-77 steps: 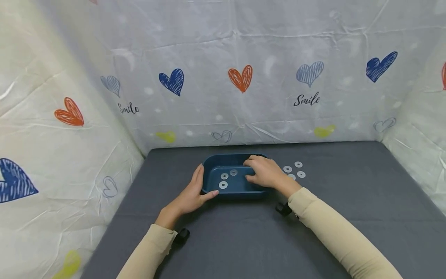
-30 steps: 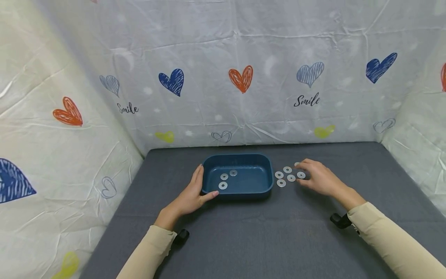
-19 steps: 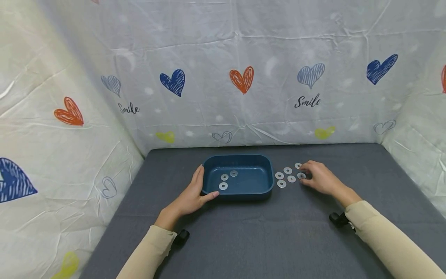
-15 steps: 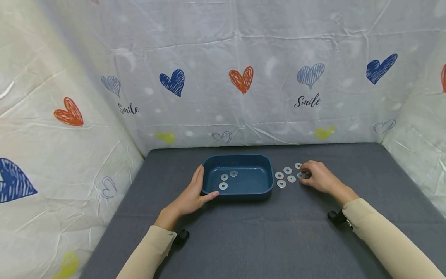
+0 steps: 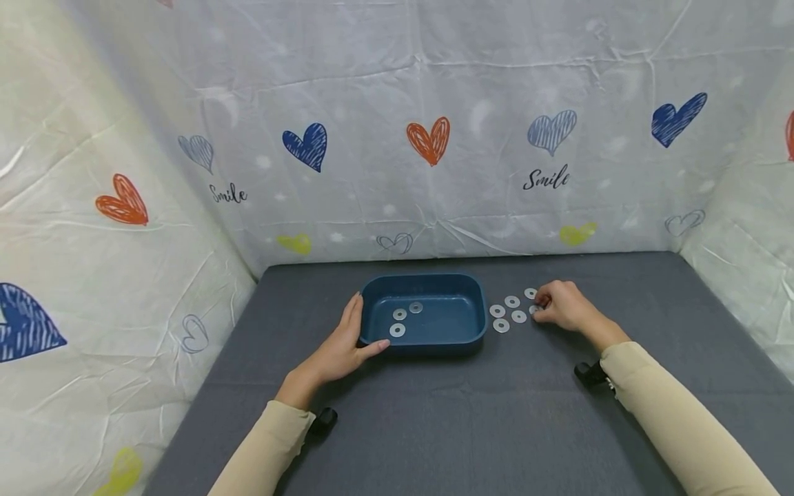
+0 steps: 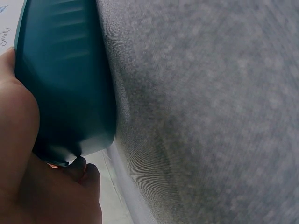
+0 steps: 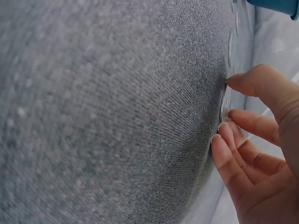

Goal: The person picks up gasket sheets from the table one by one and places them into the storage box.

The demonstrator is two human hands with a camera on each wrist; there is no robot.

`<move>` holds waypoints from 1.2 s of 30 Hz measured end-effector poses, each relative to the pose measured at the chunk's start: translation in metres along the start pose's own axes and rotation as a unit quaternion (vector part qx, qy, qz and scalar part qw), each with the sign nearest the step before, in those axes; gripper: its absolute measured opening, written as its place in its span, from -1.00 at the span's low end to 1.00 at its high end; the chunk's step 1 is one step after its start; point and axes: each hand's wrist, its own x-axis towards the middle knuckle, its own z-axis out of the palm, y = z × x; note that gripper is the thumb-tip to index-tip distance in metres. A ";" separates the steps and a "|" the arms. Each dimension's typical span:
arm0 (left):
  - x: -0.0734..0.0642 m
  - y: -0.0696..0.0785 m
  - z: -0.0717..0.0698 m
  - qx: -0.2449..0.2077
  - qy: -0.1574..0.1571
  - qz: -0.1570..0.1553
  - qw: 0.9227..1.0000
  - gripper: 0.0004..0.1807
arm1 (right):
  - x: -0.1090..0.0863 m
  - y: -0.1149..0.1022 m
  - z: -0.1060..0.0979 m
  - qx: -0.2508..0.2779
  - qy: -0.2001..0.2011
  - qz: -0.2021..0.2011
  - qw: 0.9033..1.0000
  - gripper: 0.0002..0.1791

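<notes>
A dark blue rectangular tray (image 5: 451, 322) stands on the grey cloth with three flat washers (image 5: 398, 330) lying in its left part. My left hand (image 5: 335, 355) grips the tray's left end, thumb over the front rim and fingers along the side; the left wrist view shows fingertips around the corner. To the right of the tray, my right hand (image 5: 566, 304) has its thumb and fingertips at opposite edges of a washer (image 7: 223, 102), which lies at cloth level and is partly hidden by the fingers in the head view.
Several loose washers (image 5: 501, 325) lie between the tray and my right hand. Grey cloth (image 5: 434, 427) covers the table. A pale curtain (image 5: 366, 186) printed with hearts stands behind it and at both sides.
My right hand has left the tray, moved right to the loose washers and drawn its thumb and fingertips together around the rightmost one. My left hand and the tray have stayed still.
</notes>
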 end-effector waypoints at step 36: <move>-0.002 0.001 -0.002 -0.007 -0.001 0.008 1.000 0.23 | -0.007 0.004 0.000 0.007 0.026 -0.010 1.000 -0.78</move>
